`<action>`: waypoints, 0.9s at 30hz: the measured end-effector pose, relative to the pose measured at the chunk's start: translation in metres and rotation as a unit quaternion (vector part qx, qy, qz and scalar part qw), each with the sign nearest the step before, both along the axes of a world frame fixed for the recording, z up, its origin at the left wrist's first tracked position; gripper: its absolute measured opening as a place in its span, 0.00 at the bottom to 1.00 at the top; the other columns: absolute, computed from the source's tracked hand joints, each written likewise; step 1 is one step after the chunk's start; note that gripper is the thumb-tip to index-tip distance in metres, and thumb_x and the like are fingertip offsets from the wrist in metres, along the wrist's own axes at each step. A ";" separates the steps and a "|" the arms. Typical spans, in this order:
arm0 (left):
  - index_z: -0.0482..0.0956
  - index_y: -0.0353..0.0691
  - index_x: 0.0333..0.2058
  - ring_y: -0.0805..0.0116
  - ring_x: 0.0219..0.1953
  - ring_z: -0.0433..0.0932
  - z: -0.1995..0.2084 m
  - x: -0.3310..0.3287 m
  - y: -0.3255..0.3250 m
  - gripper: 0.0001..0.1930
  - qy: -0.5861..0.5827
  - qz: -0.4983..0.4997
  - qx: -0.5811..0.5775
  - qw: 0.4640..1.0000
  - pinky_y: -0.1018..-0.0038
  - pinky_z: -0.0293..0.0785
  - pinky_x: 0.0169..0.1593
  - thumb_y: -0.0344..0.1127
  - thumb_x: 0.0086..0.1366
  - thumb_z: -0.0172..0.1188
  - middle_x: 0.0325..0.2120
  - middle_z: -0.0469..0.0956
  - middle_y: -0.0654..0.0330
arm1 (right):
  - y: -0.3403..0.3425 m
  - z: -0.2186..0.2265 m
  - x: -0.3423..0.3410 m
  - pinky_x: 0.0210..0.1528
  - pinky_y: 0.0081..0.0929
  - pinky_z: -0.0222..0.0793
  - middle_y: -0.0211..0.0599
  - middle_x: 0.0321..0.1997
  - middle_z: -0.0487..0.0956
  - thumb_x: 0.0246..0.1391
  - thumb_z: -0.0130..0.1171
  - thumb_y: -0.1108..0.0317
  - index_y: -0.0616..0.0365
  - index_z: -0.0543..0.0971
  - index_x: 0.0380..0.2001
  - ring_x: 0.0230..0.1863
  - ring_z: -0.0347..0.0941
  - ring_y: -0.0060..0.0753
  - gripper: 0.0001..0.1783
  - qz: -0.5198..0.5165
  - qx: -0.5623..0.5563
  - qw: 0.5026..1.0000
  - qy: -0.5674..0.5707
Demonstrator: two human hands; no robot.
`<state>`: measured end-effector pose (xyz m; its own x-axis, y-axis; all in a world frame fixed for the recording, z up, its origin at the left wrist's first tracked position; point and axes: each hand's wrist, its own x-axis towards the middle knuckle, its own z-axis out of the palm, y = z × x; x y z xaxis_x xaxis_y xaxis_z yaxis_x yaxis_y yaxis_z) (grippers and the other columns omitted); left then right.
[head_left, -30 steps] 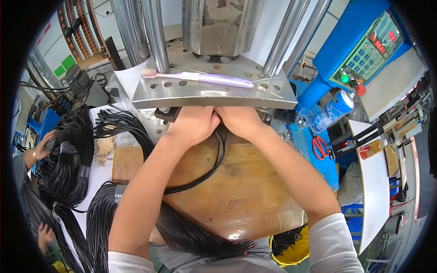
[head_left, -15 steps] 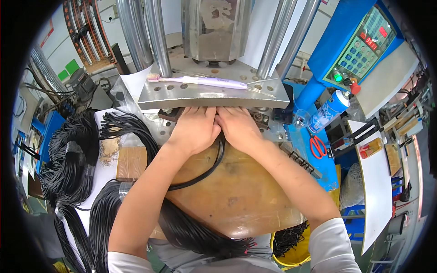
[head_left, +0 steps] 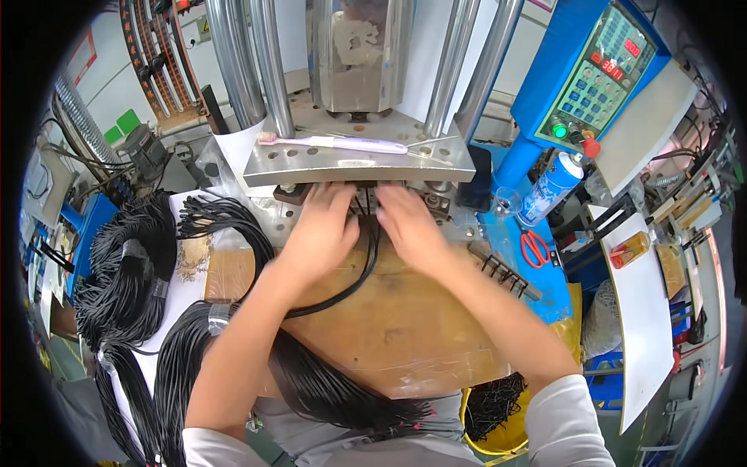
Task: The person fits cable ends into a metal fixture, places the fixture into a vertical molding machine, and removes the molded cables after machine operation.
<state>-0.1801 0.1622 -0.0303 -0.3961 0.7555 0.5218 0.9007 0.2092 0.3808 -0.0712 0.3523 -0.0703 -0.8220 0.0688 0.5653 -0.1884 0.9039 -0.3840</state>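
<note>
Both my hands reach under the front edge of a steel press plate (head_left: 350, 176). My left hand (head_left: 320, 226) is on the left, its fingers stretched forward and thumb apart; the fingertips are partly hidden by the plate. On the other side my right hand (head_left: 408, 224) has its fingers extended and slightly smeared by motion. Between them, black cables (head_left: 372, 249) run from beneath the plate, then curve left over the brown work board (head_left: 405, 327). Neither hand visibly grips the cables. What lies deeper under the plate is hidden.
A purple toothbrush (head_left: 342, 143) lies on the plate. Black cable bundles (head_left: 128, 272) lie left. On the right are red-handled scissors (head_left: 534, 247), a blue spray can (head_left: 551, 189) and a control box (head_left: 595, 78). A yellow bin (head_left: 498, 420) with black scraps stands below the board.
My hands have moved apart from each other, uncovering the cables between them. The view has shifted slightly.
</note>
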 end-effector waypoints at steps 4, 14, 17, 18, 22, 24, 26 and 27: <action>0.70 0.34 0.61 0.31 0.73 0.55 0.021 0.087 -0.133 0.35 -0.008 -0.086 -0.104 0.991 0.43 0.52 0.73 0.49 0.62 0.69 0.69 0.61 0.35 | -0.019 0.008 0.161 0.75 0.54 0.54 0.48 0.72 0.68 0.69 0.54 0.57 0.59 0.72 0.64 0.74 0.61 0.53 0.26 0.114 0.036 0.975 -0.189; 0.82 0.50 0.49 0.30 0.66 0.65 -0.053 0.136 -0.245 0.27 0.097 0.134 -0.178 0.970 0.37 0.65 0.66 0.26 0.45 0.64 0.65 0.68 0.45 | -0.068 0.029 0.247 0.74 0.50 0.52 0.33 0.73 0.67 0.39 0.68 0.69 0.46 0.74 0.64 0.73 0.62 0.43 0.42 0.002 0.161 0.945 -0.284; 0.81 0.50 0.50 0.30 0.66 0.66 -0.052 0.137 -0.245 0.28 0.103 0.135 -0.172 0.970 0.37 0.65 0.66 0.27 0.46 0.66 0.64 0.68 0.45 | -0.068 0.030 0.246 0.74 0.50 0.53 0.33 0.73 0.67 0.40 0.67 0.70 0.47 0.74 0.64 0.73 0.62 0.43 0.41 -0.001 0.151 0.948 -0.281; 0.81 0.50 0.51 0.30 0.66 0.66 -0.052 0.138 -0.245 0.29 0.102 0.135 -0.164 0.972 0.37 0.65 0.65 0.27 0.46 0.66 0.64 0.69 0.45 | -0.068 0.030 0.245 0.74 0.50 0.53 0.33 0.73 0.67 0.40 0.67 0.70 0.47 0.74 0.64 0.73 0.62 0.43 0.41 0.003 0.151 0.948 -0.281; 0.74 0.46 0.56 0.27 0.66 0.66 -0.047 0.137 -0.245 0.31 0.100 0.122 -0.165 0.974 0.38 0.66 0.65 0.21 0.50 0.63 0.66 0.66 0.41 | -0.071 0.028 0.241 0.73 0.51 0.56 0.36 0.70 0.71 0.39 0.66 0.71 0.49 0.78 0.59 0.70 0.66 0.46 0.37 -0.005 0.143 0.958 -0.250; 0.76 0.48 0.55 0.29 0.66 0.67 -0.049 0.136 -0.245 0.32 0.103 0.129 -0.154 0.974 0.38 0.67 0.64 0.24 0.47 0.65 0.65 0.68 0.44 | -0.072 0.028 0.238 0.71 0.53 0.58 0.38 0.67 0.74 0.37 0.65 0.72 0.50 0.80 0.55 0.68 0.68 0.49 0.34 -0.006 0.139 0.963 -0.229; 0.79 0.51 0.54 0.31 0.65 0.67 -0.051 0.135 -0.245 0.32 0.106 0.137 -0.145 0.974 0.38 0.67 0.63 0.26 0.45 0.66 0.64 0.69 0.46 | -0.073 0.027 0.237 0.71 0.52 0.59 0.39 0.66 0.75 0.38 0.66 0.72 0.51 0.81 0.53 0.67 0.70 0.49 0.32 -0.012 0.151 0.964 -0.220; 0.79 0.51 0.54 0.31 0.65 0.68 -0.051 0.136 -0.246 0.32 0.105 0.134 -0.138 0.976 0.38 0.68 0.63 0.26 0.45 0.67 0.64 0.69 0.46 | -0.073 0.026 0.237 0.71 0.52 0.59 0.39 0.66 0.75 0.38 0.66 0.72 0.51 0.81 0.53 0.67 0.70 0.49 0.32 -0.005 0.149 0.964 -0.219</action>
